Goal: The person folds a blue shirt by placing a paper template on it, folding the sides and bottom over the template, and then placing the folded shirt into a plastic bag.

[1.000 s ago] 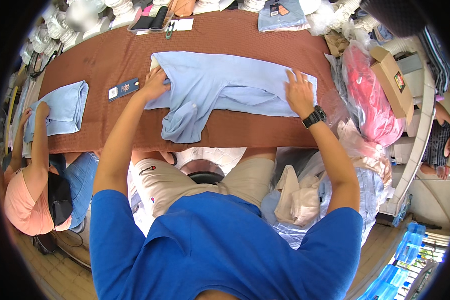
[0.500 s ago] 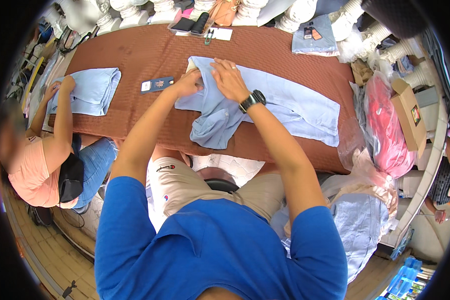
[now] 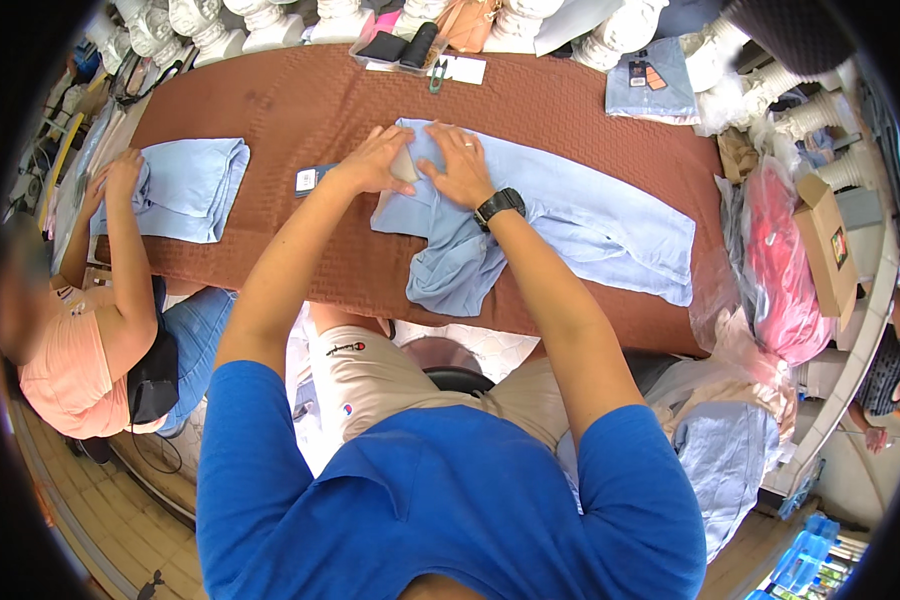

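A light blue garment, which looks like a pair of trousers (image 3: 610,215), lies on the brown cloth-covered table in front of me. One long part stretches to the right, and a bunched part (image 3: 455,275) hangs toward me near the table's front edge. My left hand (image 3: 378,162) rests at the garment's left end with its fingers spread. Beside it my right hand (image 3: 458,168), with a ring and a black watch on that arm, lies open on the fabric. Between the hands a pale beige patch (image 3: 404,166) of the garment shows. A dark tag (image 3: 310,181) is partly covered by my left forearm.
A seated co-worker at the left handles another folded blue garment (image 3: 198,190). Along the far edge stand a clear tray (image 3: 400,52), small green-handled snips (image 3: 437,76) and white mannequin busts. At the right are a folded blue garment (image 3: 652,85), bagged red cloth (image 3: 778,265) and a cardboard box (image 3: 822,250).
My left hand has come out from the fabric's edge and its fingers are now spread over the left end. The beige patch shows more between my hands. The whole view has shifted slightly.
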Demonstrator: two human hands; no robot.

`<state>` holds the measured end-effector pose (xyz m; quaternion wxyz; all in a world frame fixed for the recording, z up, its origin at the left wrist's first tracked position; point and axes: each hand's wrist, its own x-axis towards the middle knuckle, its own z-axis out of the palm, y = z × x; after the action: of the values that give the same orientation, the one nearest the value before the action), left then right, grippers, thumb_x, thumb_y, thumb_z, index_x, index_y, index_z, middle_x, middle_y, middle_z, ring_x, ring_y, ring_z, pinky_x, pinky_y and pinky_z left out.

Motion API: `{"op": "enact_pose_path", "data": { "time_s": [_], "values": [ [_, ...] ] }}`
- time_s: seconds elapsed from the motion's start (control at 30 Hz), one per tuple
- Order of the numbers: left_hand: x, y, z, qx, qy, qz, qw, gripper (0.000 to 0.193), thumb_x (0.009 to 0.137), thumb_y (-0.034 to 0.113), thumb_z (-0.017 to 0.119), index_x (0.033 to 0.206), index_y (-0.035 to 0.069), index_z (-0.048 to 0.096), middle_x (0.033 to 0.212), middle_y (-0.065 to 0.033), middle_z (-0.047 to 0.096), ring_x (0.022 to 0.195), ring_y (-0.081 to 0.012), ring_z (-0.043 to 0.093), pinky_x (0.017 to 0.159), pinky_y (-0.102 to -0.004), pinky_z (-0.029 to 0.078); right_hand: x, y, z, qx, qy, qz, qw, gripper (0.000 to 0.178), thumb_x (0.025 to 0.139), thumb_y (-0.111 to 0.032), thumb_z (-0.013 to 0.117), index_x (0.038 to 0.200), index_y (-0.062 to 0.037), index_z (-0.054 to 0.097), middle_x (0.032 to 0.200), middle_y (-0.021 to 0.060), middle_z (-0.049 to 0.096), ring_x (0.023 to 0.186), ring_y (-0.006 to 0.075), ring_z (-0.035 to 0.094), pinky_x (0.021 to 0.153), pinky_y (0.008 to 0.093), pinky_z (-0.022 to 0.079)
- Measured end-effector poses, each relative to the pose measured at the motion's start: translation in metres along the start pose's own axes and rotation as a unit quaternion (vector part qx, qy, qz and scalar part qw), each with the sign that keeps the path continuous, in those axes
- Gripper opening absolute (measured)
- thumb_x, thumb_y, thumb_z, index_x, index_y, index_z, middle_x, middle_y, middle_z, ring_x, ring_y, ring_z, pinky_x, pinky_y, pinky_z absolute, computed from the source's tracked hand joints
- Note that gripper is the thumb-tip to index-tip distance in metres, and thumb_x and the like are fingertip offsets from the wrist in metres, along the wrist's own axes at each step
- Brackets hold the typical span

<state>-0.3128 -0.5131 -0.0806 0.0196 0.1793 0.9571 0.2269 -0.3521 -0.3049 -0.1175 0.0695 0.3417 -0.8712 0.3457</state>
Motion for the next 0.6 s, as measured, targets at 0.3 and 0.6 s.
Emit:
{"op": "enact_pose_path", "data": {
  "time_s": [0.3, 0.6],
  "values": [
    [-0.013, 0.0, -0.006, 0.128, 0.06, 0.032, 0.989, 0.086, 0.064, 0.057, 0.082, 0.129, 0.006, 0.058, 0.14, -0.0063, 0.049, 0.136, -0.0307, 0.037, 0.111, -0.048, 0.032, -0.032, -0.049, -0.053, 0.023, -0.02, 0.011, 0.999, 0.048, 0.084, -0.034, 0.068, 0.124, -0.008, 0.061, 0.13, 0.0151, 0.053, 0.121, 0.0379, 0.045, 0.102, 0.0518, 0.039],
    [-0.013, 0.025, -0.006, 0.167, 0.065, 0.077, 0.981, 0.059, 0.074, 0.027, 0.081, 0.13, 0.02, 0.062, 0.145, -0.0045, 0.047, 0.139, -0.0308, 0.038, 0.117, -0.049, 0.029, -0.167, -0.143, -0.059, -0.234, -0.103, -0.046, 0.966, 0.05, 0.071, -0.005, 0.07, 0.119, -0.0127, 0.058, 0.122, 0.012, 0.051, 0.1, 0.036, 0.052, 0.077, 0.0502, 0.048]
  ]
}}
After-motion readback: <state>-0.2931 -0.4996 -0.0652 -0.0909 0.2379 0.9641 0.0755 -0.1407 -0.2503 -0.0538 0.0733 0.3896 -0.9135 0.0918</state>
